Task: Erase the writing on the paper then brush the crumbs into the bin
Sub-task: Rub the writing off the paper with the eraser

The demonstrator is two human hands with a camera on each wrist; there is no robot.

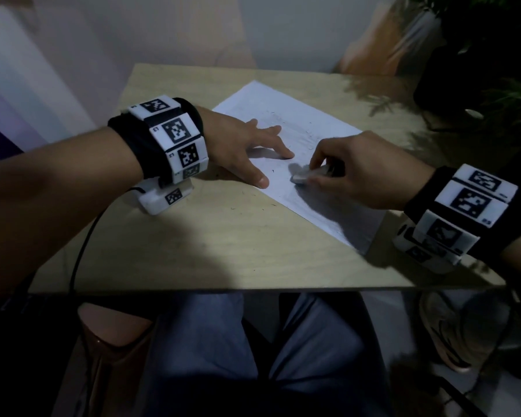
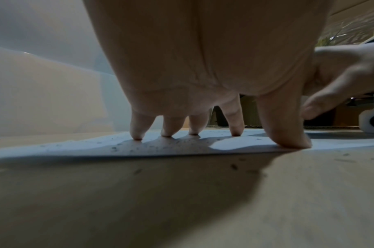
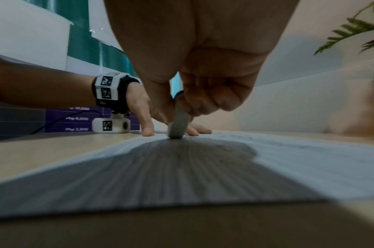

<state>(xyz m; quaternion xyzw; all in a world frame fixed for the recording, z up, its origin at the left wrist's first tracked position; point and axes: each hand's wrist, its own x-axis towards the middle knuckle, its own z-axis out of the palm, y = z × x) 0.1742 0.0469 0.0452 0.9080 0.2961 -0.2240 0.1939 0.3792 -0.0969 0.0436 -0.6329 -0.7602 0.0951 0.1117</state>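
A white sheet of paper (image 1: pixel 295 127) lies slanted on the wooden table (image 1: pixel 193 242). My left hand (image 1: pixel 247 145) presses it flat with spread, straight fingers (image 2: pixel 235 127) and thumb (image 2: pixel 288 134). My right hand (image 1: pixel 352 173) pinches a pale grey eraser (image 1: pixel 306 175), whose tip touches the paper near the sheet's left edge, just right of my left thumb. In the right wrist view the eraser (image 3: pixel 178 125) stands on end on the paper (image 3: pixel 309 167). Small dark crumbs (image 2: pixel 156 146) dot the sheet and the table beside it.
A brown bin (image 1: pixel 115 356) stands on the floor under the table's near left edge, beside my knees. A dark potted plant (image 1: pixel 475 70) sits at the table's far right corner. A black cable (image 1: pixel 82 251) runs from my left wrist over the near edge.
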